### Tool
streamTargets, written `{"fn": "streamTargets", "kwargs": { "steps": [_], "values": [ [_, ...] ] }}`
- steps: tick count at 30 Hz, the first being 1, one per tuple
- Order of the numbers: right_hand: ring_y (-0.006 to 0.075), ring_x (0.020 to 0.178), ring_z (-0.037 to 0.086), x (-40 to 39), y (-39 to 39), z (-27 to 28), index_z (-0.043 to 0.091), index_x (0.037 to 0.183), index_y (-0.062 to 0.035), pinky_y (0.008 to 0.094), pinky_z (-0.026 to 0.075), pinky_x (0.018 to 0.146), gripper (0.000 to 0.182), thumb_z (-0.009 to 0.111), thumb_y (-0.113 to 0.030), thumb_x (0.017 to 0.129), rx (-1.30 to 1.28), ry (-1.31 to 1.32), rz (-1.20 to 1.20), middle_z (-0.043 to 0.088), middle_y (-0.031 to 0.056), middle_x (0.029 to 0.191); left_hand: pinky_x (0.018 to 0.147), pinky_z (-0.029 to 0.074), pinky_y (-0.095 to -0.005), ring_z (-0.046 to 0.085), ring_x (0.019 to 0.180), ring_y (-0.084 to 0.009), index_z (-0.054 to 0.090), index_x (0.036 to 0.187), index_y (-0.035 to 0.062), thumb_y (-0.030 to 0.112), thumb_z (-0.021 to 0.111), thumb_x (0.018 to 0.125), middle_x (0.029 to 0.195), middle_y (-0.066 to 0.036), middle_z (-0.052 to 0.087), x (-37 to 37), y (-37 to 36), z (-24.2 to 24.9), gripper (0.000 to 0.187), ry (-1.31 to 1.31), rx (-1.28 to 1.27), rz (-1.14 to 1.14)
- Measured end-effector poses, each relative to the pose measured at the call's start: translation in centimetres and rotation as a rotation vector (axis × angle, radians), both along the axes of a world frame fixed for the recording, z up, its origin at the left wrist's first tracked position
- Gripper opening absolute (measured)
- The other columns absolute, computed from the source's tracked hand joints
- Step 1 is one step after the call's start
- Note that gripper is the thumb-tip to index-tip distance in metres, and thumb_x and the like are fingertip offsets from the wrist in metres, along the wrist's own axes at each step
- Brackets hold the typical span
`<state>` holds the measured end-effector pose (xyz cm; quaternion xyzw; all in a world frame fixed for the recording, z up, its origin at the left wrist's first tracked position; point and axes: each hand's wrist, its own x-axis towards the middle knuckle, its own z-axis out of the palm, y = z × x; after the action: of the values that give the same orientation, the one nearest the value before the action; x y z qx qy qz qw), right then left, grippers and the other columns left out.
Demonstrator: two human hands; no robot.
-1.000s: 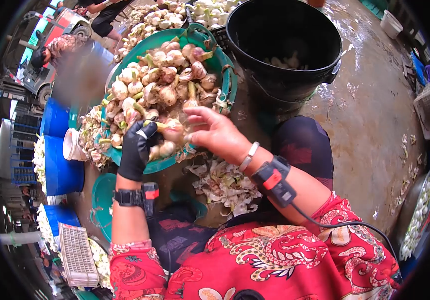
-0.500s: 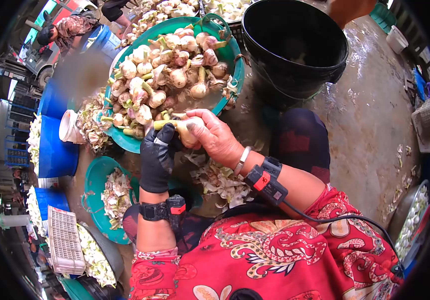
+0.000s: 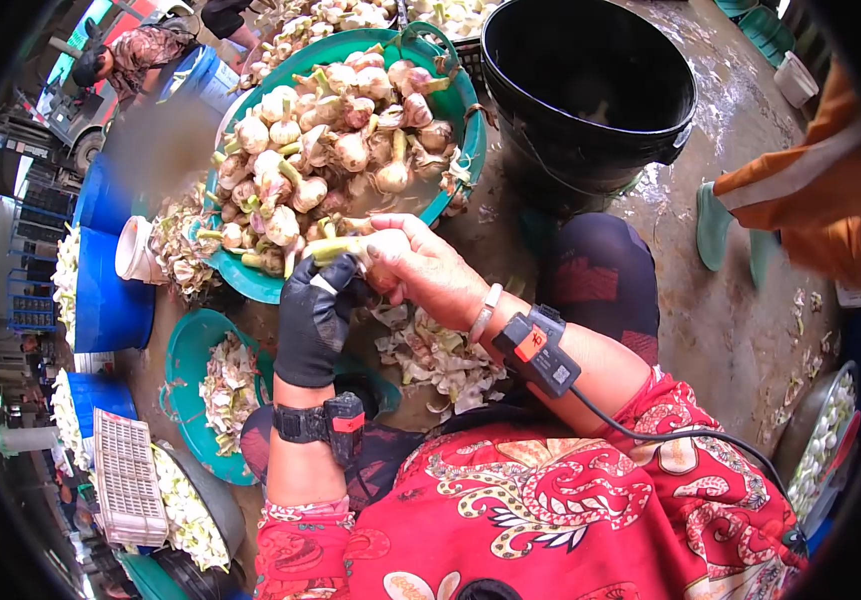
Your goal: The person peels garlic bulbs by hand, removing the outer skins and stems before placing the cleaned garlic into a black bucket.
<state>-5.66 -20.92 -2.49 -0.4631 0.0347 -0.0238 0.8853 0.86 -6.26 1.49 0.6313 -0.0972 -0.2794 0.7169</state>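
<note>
A garlic bulb (image 3: 349, 246) is sitting between the two hands, just left of the frame's centre, its stem pointing left. The left hand (image 3: 318, 310), in a black glove, is closing its fingertips on the stem; the right hand (image 3: 420, 272), bare, is curling around the bulb and covering much of it. Just above, a green tub (image 3: 474, 130) is holding a heap of garlic (image 3: 315, 150). Peelings (image 3: 440, 360) are lying below the hands, and a green basin (image 3: 187, 345) at lower left is holding more. A black bucket (image 3: 540, 125) is standing at upper centre. At the right edge, a person in orange (image 3: 815, 185) is standing in green boots (image 3: 713, 230); at upper left, another person (image 3: 145, 60) is bending forward.
</note>
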Motion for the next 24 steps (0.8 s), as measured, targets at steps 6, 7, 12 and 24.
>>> {"fn": "streamTargets", "kwargs": {
  "steps": [6,7,12,24],
  "values": [
    [0.0154,0.074,0.058,0.6,-1.2,-1.3,0.048,0.121,-0.0055,0.0280,0.049,0.061,0.035,0.049,-0.027,0.094,0.509,0.200,0.455,0.059,0.0040,0.086,0.061,0.048,-0.0270,0.061,0.065,-0.0146,0.064,0.096,0.0019,0.010,0.064,0.082,0.074,-0.004,0.063,0.4,1.5,-0.4,0.016,-0.352,0.317,-0.027],
    [0.0202,0.082,0.063,0.4,-1.5,-0.2,0.054,0.113,-0.0080,0.0310,0.053,0.065,0.029,0.051,-0.029,0.093,0.568,0.374,0.418,0.063,0.0068,0.094,0.064,0.049,-0.0292,0.062,0.068,-0.0177,0.065,0.095,0.0030,0.009,0.066,0.079,0.075,-0.005,0.063,0.6,1.7,-0.3,0.017,-0.516,0.445,-0.055],
    [0.0232,0.071,0.064,-0.3,0.5,-1.1,0.054,0.109,-0.0006,0.0267,0.053,0.051,0.036,0.055,-0.031,0.091,0.640,0.297,0.843,0.062,0.0106,0.082,0.078,0.049,-0.0378,0.061,0.083,-0.0306,0.064,0.096,0.0059,0.010,0.068,0.069,0.088,-0.011,0.063,0.7,1.4,0.9,0.027,-1.278,0.569,-0.275],
    [0.0226,0.078,0.065,0.5,0.2,-2.2,0.059,0.107,-0.0103,0.0375,0.055,0.066,0.026,0.059,-0.029,0.089,0.180,0.296,0.380,0.067,0.0080,0.089,0.083,0.050,-0.0264,0.061,0.092,-0.0131,0.059,0.114,-0.0005,0.007,0.060,0.088,0.108,-0.006,0.065,-2.3,2.3,-0.3,0.028,-0.237,0.091,0.029]
  ]
}}
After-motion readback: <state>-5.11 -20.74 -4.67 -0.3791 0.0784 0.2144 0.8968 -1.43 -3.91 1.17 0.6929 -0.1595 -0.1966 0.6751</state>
